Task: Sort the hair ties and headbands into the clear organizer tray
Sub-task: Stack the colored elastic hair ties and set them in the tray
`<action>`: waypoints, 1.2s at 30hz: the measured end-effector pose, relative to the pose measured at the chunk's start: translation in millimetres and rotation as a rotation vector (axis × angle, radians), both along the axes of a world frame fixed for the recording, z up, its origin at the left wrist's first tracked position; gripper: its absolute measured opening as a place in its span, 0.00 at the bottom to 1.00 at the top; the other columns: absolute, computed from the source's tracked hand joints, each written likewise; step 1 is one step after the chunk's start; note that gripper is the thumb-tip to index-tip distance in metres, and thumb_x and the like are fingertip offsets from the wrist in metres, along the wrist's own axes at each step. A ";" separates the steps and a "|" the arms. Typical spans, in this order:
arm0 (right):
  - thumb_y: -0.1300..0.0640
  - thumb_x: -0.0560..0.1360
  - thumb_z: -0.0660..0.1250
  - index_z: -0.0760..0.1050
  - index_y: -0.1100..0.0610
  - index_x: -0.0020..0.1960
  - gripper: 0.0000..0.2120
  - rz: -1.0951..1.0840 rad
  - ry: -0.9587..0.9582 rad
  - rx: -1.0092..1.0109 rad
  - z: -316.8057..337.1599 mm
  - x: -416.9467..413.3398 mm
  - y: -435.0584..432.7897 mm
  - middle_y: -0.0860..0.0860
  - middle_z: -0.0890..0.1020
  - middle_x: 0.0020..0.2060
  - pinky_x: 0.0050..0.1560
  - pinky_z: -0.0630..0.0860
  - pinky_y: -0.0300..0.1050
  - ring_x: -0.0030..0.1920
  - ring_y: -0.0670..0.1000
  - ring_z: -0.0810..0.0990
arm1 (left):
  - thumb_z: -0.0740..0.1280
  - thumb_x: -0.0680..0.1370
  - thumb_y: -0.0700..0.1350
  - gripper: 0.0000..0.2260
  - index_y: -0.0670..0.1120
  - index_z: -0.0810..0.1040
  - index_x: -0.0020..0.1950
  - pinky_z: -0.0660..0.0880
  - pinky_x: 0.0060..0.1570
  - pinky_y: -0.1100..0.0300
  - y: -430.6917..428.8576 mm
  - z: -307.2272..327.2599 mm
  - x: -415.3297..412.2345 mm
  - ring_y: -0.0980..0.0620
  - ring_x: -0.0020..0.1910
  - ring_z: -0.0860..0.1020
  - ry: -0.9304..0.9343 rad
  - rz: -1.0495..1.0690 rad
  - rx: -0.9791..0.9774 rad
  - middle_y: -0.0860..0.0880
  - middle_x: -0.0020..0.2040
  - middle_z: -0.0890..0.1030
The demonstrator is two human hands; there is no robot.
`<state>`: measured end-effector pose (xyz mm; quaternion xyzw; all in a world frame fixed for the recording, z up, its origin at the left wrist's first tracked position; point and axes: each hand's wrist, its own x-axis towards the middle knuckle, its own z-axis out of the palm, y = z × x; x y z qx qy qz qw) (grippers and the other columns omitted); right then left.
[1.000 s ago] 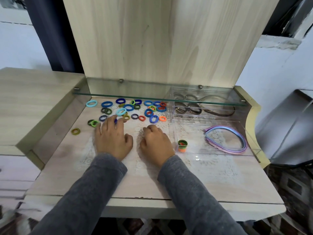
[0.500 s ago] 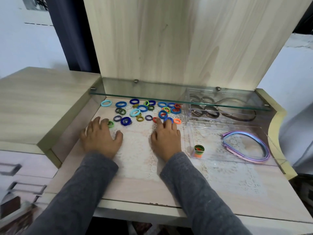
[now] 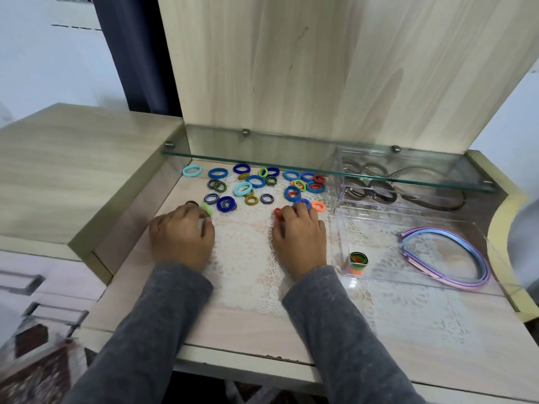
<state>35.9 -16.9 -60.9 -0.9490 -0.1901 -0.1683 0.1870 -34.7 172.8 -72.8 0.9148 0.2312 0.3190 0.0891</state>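
Note:
Several hair ties (image 3: 255, 181) in blue, green, orange and black lie scattered on the lace mat under the glass shelf. My left hand (image 3: 181, 238) has its fingers curled, and its fingertips pinch a green hair tie (image 3: 207, 209) that stands on edge. My right hand (image 3: 300, 239) lies flat, with its fingertips touching a red tie (image 3: 277, 212) and a blue tie (image 3: 303, 202). The clear organizer tray (image 3: 338, 234) stands at the right. Its front compartment holds pastel headbands (image 3: 446, 259) and a small stack of ties (image 3: 359, 260). Dark ties and a brown headband (image 3: 431, 203) fill the back compartments.
A glass shelf (image 3: 320, 167) hangs low over the back of the desk, above the far ties and the tray's rear. A raised wooden cabinet top (image 3: 73, 170) borders the left side. An upright wooden panel (image 3: 320, 68) closes the back.
My left hand slid left to the edge of the pile and its fingers curled onto the green tie. My right hand reached forward to the red and blue ties.

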 end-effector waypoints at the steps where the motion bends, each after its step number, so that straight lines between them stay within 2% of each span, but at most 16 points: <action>1: 0.50 0.80 0.59 0.76 0.56 0.56 0.12 0.002 -0.018 0.012 -1.0 0.0 -0.3 0.52 0.78 0.54 0.52 0.72 0.51 0.54 0.54 0.73 | 0.61 0.72 0.48 0.10 0.47 0.81 0.45 0.71 0.48 0.52 -0.3 -0.3 -0.4 0.44 0.40 0.80 -0.007 -0.010 0.015 0.49 0.44 0.83; 6: 0.52 0.77 0.64 0.78 0.56 0.50 0.09 0.004 -0.094 0.064 -4.5 1.5 0.2 0.52 0.79 0.47 0.45 0.73 0.50 0.48 0.54 0.75 | 0.62 0.73 0.46 0.11 0.48 0.81 0.50 0.71 0.52 0.51 2.1 -4.8 1.7 0.48 0.47 0.80 -0.033 -0.082 0.039 0.50 0.48 0.83; 12: 0.52 0.77 0.65 0.79 0.55 0.49 0.08 0.032 -0.109 0.095 -5.6 2.3 -1.0 0.52 0.79 0.44 0.43 0.73 0.49 0.46 0.54 0.75 | 0.63 0.73 0.46 0.12 0.49 0.82 0.52 0.66 0.54 0.51 -2.0 -6.7 3.6 0.49 0.55 0.79 -0.023 -0.191 0.089 0.51 0.54 0.82; 22: 0.57 0.74 0.66 0.79 0.56 0.49 0.06 0.058 -0.086 0.102 -6.7 2.1 -3.0 0.52 0.80 0.46 0.44 0.73 0.50 0.48 0.55 0.75 | 0.64 0.75 0.49 0.07 0.50 0.81 0.45 0.66 0.49 0.52 -6.1 -2.6 -1.5 0.50 0.43 0.79 -0.049 -0.262 0.121 0.53 0.45 0.82; 27: 0.58 0.76 0.65 0.78 0.57 0.48 0.04 0.086 0.008 0.257 -9.5 7.3 -5.3 0.51 0.79 0.46 0.49 0.73 0.52 0.48 0.52 0.73 | 0.64 0.74 0.50 0.07 0.51 0.82 0.46 0.67 0.49 0.54 -8.0 2.9 -2.1 0.54 0.45 0.80 -0.019 -0.462 0.092 0.57 0.46 0.83; 30: 0.59 0.76 0.66 0.78 0.58 0.47 0.03 0.116 0.027 0.361 -7.5 6.9 -8.6 0.51 0.79 0.46 0.51 0.73 0.50 0.48 0.51 0.71 | 0.65 0.74 0.52 0.08 0.54 0.83 0.46 0.64 0.50 0.57 -6.1 10.0 -0.2 0.57 0.45 0.80 0.030 -0.496 0.011 0.60 0.46 0.83; 33: 0.59 0.76 0.66 0.78 0.57 0.48 0.03 0.175 0.003 0.366 -3.8 4.3 -7.9 0.50 0.79 0.47 0.52 0.72 0.48 0.49 0.50 0.72 | 0.64 0.74 0.55 0.10 0.56 0.83 0.48 0.64 0.52 0.57 -9.7 10.0 1.8 0.60 0.48 0.79 0.052 -0.542 0.006 0.61 0.48 0.83; 36: 0.58 0.76 0.65 0.78 0.56 0.49 0.04 0.270 -0.068 0.315 -1.4 1.3 -6.3 0.49 0.79 0.46 0.51 0.72 0.48 0.49 0.50 0.72 | 0.63 0.75 0.56 0.11 0.56 0.83 0.49 0.67 0.55 0.53 -16.1 6.1 1.5 0.61 0.48 0.79 0.033 -0.587 -0.014 0.62 0.49 0.83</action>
